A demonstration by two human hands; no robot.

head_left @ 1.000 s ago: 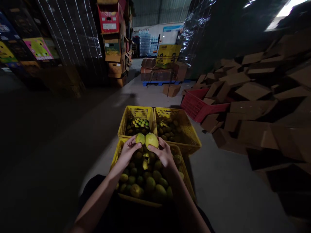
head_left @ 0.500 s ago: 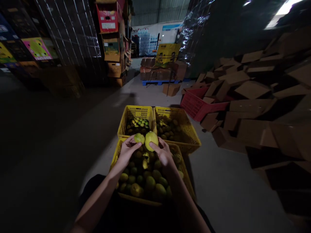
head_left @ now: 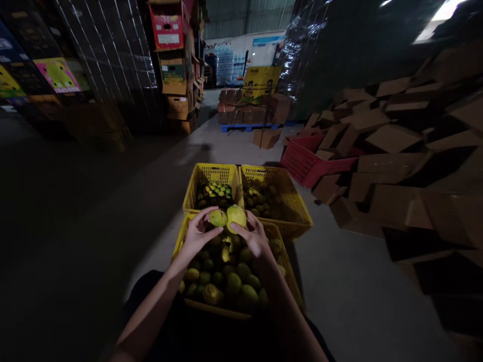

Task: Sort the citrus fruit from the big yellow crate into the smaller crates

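Observation:
My left hand grips a small yellow-green fruit between thumb and fingers. My right hand grips a larger yellow-green fruit. The two fruits touch side by side above the far rim of the near yellow crate, which is heaped with several more fruits. Behind it stand two more yellow crates: the left one holds small green fruits, the right one holds darker fruits.
A red crate lies tilted at the right among a big heap of cardboard boxes. Stacked cartons and wrapped pallets stand at the left. A blue pallet with boxes sits farther back on the concrete floor.
Both hands stay above the near crate with their fruits. The left hand has turned its small fruit slightly and its fingers have shifted on it.

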